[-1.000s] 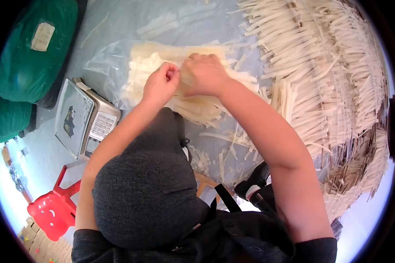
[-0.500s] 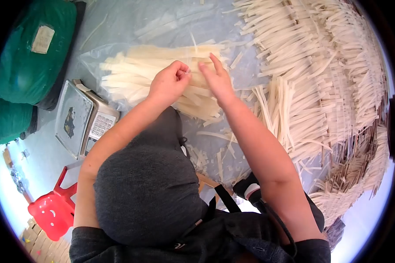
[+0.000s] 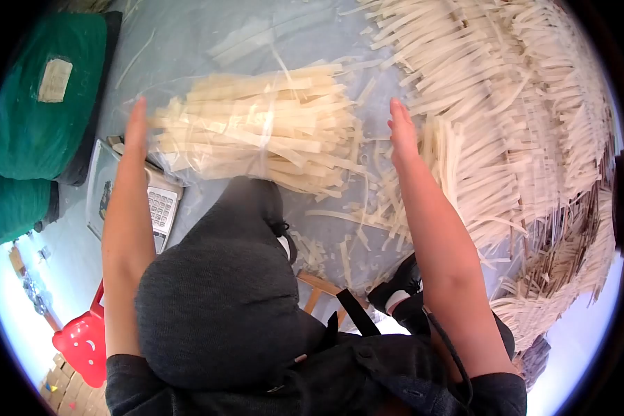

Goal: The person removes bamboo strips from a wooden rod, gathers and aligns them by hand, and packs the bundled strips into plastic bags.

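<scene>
Head view, and there it was: two bare hands, spread well apart, one at either end of a long bundle of flat cream-coloured strips [image 3: 215, 142] in clear crinkled plastic [image 3: 265, 132]. The left hand [image 3: 137, 128] was open, fingers straight, just beside the bundle's left end; whether it touched the plastic, I couldn't tell. Over on the other side, the right hand [image 3: 403, 135] was open too, nothing in it, between the bundle and a broad spread of loose cream strips [image 3: 492, 104]. The bundle lay flat on the grey floor [image 3: 187, 41], in front of the knee.

The step in hand looked like a release, both palms clear of any grip; a fresh hold, I judged, called for even pressure from both ends, with soft plastic around loose strips.

The count: one bundle, strips too many to number, one silver keypad scale [image 3: 163, 208], two green sacks [image 3: 45, 132], one red plastic seat [image 3: 83, 347].
</scene>
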Available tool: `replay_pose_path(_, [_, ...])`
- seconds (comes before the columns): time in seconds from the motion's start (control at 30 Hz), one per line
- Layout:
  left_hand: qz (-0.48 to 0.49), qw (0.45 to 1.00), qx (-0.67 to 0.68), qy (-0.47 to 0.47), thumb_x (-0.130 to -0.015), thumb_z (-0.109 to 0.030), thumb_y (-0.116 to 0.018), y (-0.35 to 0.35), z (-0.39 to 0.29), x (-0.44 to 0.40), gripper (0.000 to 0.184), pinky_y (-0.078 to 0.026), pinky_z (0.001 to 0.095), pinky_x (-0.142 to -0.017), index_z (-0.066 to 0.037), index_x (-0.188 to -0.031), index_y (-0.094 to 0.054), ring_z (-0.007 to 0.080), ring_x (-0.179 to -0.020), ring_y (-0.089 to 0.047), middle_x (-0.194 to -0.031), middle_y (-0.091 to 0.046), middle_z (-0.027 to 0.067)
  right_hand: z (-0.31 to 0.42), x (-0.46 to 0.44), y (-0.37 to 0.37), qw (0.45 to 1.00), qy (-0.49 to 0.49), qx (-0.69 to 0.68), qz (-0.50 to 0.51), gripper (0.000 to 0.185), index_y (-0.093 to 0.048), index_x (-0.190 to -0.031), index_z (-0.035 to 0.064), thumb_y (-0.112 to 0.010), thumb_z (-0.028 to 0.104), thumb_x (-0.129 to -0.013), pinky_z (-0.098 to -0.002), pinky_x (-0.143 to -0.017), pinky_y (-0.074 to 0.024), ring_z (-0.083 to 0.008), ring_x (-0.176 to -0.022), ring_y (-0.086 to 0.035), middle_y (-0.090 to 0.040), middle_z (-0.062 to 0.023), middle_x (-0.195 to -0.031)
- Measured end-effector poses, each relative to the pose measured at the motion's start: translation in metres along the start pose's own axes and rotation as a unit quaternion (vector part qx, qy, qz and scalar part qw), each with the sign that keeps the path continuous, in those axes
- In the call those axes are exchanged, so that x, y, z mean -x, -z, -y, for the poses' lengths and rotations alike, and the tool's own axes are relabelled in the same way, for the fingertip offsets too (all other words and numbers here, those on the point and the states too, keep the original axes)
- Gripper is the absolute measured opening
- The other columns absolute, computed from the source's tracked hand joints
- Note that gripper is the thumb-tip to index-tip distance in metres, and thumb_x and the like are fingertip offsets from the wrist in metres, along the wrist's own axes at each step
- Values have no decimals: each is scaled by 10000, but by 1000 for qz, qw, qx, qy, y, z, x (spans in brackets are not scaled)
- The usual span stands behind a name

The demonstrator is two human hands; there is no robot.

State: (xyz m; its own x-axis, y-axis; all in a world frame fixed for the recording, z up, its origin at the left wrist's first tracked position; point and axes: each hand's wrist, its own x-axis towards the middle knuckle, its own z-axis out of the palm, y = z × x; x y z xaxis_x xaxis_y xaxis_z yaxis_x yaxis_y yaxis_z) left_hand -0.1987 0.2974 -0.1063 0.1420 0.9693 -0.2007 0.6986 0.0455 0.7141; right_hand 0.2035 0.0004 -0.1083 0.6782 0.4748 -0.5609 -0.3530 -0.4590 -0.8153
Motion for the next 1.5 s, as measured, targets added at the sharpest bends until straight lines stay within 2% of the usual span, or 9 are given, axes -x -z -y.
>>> replay_pose_path(0.17, [264, 910, 259, 187, -926, -655, -392, -21, -15, 34, 805, -271, 431, -1113, -54, -1460, -361, 275, -1324, -413, -1498, -376, 119, -26, 0, -73, 939, -128, -210, 242, 776, -318, -1474, 64, -495, 581, -923, -345, -1101, -297, -229, -1338, -379, -402, -108, -1461])
replay_pose_path(0.47, [30, 956, 185, 227, -897, -682, -435, 17, 24, 40, 872, -197, 439, -1148, -47, -1480, -307, 278, -1407, -291, -1519, -328, 146, -10, 40, 17, 993, -81, -73, 52, 868, -182, -1533, 204, -393, 727, -873, -607, -1122, -33, -362, -1448, -158, -205, -150, -1572])
replay_pose_path(0.63, [191, 966, 65, 164, -873, -724, -439, -16, 21, 75, 949, -229, 390, -1141, 14, -1456, -315, 271, -1379, -339, -1479, -376, 166, 6, 97, -83, 992, 103, 8, 75, 834, -169, -1529, 111, -493, 582, -923, -352, -1155, -163, -279, -1444, -204, -230, -152, -1561])
replay_pose_path(0.7, [281, 887, 288, 229, -863, -728, -453, 7, 12, 69, 968, -212, 389, -1148, 15, -1463, -294, 271, -1399, -302, -1503, -342, 157, 24, 84, -89, 991, 74, -16, 114, 786, -248, -1504, 77, -494, 560, -936, -349, -1135, -222, -267, -1425, -255, -288, -150, -1538])
replay_pose_path(0.87, [35, 938, 258, 228, -880, -696, -449, 14, -6, 66, 932, -234, 419, -1135, -33, -1496, -229, 298, -1386, -305, -1514, -315, 159, 9, 46, -14, 997, 52, -19, 61, 713, -366, -1447, 35, -454, 545, -957, -358, -1115, -266, -251, -1373, -327, -379, -153, -1479])
replay_pose_path(1.1, [170, 947, 212, 168, -911, -665, -436, -35, 21, 67, 848, -357, 376, -1069, -11, -1443, -345, 278, -1281, -460, -1422, -445, 149, -58, 95, -73, 962, -160, -195, 103, 714, -303, -1470, -7, -434, 494, -978, -344, -1116, -259, -245, -1370, -334, -354, -157, -1499])
replay_pose_path(1.23, [127, 923, 282, 231, -893, -636, -511, -18, 14, 56, 817, -371, 374, -1049, -2, -1401, -421, 268, -1243, -486, -1361, -510, 157, -82, 51, -39, 987, -52, -85, 123, 596, -459, -1388, 20, -459, 445, -970, -322, -1047, -350, -233, -1266, -472, -516, -156, -1372])
replay_pose_path(1.3, [-25, 993, 96, 59, -912, -545, -558, -6, 41, 41, 697, -384, 383, -1027, 0, -1340, -492, 249, -1213, -500, -1338, -532, 137, -76, 35, -5, 991, -9, 119, 62, 449, -621, -1210, 50, -528, 384, -924, -316, -944, -439, -231, -1076, -611, -670, -136, -1118])
replay_pose_path(1.5, [-143, 945, -120, -268, -924, -367, -618, -36, -74, 82, 449, -350, 374, -1047, -62, -1252, -585, 270, -1214, -494, -1283, -565, 146, -91, 28, -3, 978, 90, 187, -35, 348, -699, -995, 50, -649, 348, -821, -371, -811, -503, -256, -875, -669, -708, -109, -906])
